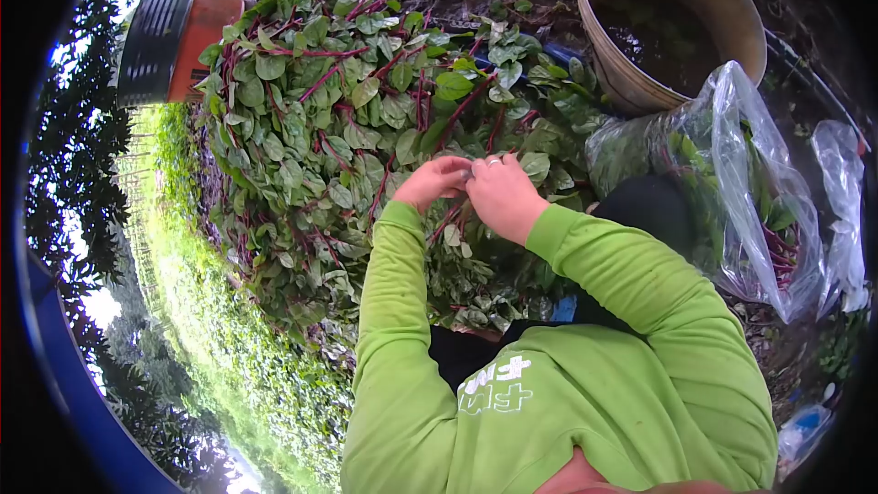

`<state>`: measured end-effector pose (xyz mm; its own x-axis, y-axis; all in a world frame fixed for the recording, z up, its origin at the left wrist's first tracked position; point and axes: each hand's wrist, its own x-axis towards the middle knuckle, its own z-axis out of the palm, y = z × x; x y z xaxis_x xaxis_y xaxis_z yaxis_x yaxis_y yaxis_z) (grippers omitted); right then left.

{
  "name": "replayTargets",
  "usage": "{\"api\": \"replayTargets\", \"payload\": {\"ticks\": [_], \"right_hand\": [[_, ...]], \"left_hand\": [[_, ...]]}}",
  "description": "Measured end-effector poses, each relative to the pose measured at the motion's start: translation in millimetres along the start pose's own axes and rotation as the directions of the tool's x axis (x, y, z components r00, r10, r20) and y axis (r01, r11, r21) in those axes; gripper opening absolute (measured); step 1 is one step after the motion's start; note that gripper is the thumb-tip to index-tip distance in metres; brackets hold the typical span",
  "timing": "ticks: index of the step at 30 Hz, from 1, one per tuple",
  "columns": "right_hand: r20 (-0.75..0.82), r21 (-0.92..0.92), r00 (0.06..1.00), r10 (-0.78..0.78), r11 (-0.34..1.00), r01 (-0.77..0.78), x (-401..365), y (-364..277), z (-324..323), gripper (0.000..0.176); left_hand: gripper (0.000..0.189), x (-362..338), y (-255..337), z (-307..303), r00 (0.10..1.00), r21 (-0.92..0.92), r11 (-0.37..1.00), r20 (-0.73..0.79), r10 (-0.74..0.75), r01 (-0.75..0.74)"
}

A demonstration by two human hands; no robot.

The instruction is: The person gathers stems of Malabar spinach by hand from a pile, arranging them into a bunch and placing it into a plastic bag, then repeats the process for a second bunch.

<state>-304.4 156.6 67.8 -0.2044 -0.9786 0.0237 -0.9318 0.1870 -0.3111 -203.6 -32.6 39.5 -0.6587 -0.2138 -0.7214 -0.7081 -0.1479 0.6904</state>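
Note:
My left hand (433,182) and my right hand (502,195) meet over a large heap of leafy greens with dark red stems (311,142), which look like Malabar spinach. The fingers of both hands are pinched together, tip to tip. A small dark or greyish bit shows between the fingertips, too small to name. My right hand wears a ring. Green leaves and red stems lie just beyond and below both hands.
On the right, a clear plastic bag (732,155) holds more red-stemmed greens. Behind it stands a worn bucket (631,82) with dark contents. Another plastic bag (840,210) lies further right. An orange and black container (178,48) is at the far left.

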Motion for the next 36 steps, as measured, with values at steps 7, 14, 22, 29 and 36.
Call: {"api": "replayTargets", "payload": {"ticks": [7, 14, 22, 29, 36], "right_hand": [[0.267, -0.009, 0.96, -0.082, 0.996, 0.087, -16, -14, 6, 0.024], [0.311, -0.064, 0.937, -0.16, 0.98, 0.189, -27, -18, 12, 0.019], [0.397, 0.047, 0.866, -0.303, 0.95, 0.31, -82, -25, 5, 0.019], [0.213, 0.106, 0.941, -0.263, 0.964, 0.245, -140, -32, 17, 0.013], [-0.194, 0.033, 0.958, -0.213, 0.974, 0.223, -140, -23, 34, 0.013]], "left_hand": [[0.03, -18, -54, 34, 0.987, 0.135, 0.989, 0.159, 0.041, -0.062], [0.022, -23, -104, 70, 0.959, 0.074, 0.957, -0.024, 0.281, -0.279], [0.019, -17, -140, 112, 0.687, 0.816, 0.501, -0.187, 0.702, -0.289], [0.028, -36, -149, 123, 0.614, 0.874, 0.452, -0.26, 0.745, -0.178], [0.029, -59, -148, 121, 0.711, 0.645, 0.691, -0.315, 0.629, -0.325]]}}
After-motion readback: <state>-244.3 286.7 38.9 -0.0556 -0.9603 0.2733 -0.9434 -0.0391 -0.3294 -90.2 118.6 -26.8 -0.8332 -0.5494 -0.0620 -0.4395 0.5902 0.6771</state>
